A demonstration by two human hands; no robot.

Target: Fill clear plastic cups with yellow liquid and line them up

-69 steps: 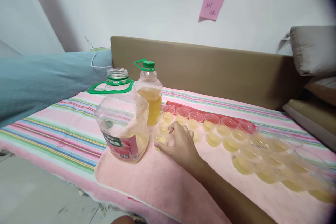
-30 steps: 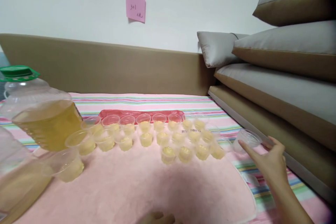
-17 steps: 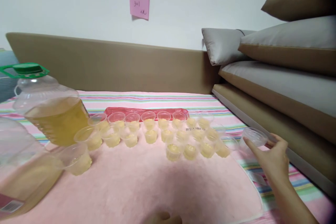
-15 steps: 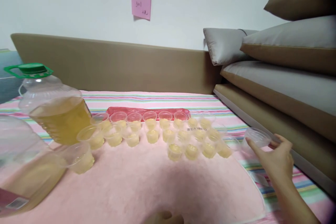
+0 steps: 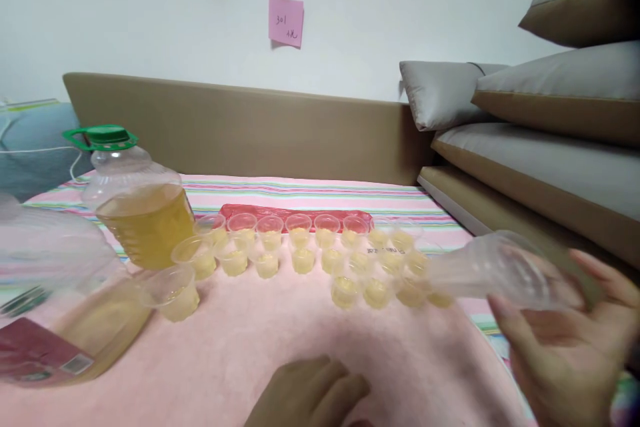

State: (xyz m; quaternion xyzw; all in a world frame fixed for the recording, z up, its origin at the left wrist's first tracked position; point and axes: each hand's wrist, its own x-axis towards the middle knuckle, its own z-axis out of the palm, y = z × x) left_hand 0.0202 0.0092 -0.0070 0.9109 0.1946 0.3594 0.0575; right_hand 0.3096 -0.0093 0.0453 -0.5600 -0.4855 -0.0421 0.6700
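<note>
My right hand [image 5: 575, 320] is closed round a stack of clear plastic cups [image 5: 490, 270], tipped on its side and blurred, its narrow part pointing left. Behind it, the right end of the cup rows is partly covered. My left hand [image 5: 315, 393] is low in the middle over the pink cloth, fingers bent, with a gap between fingertips and thumb and nothing visible in it. Several clear cups [image 5: 303, 259] holding pale yellow liquid stand in rows ahead of both hands. One such cup [image 5: 180, 297] stands nearer, at the left.
A large jug [image 5: 150, 217] with a green cap and yellow liquid stands at the left. Another jug [image 5: 100, 340] is nearer, cut by the frame edge. A red plastic wrapper [image 5: 295, 213] lies behind the cups. Grey and brown cushions [image 5: 545, 147] are stacked at the right.
My right hand has lifted the cups from the right side and turned them sideways, nearer to me. My left hand has risen further into view. The view has shifted slightly left.
</note>
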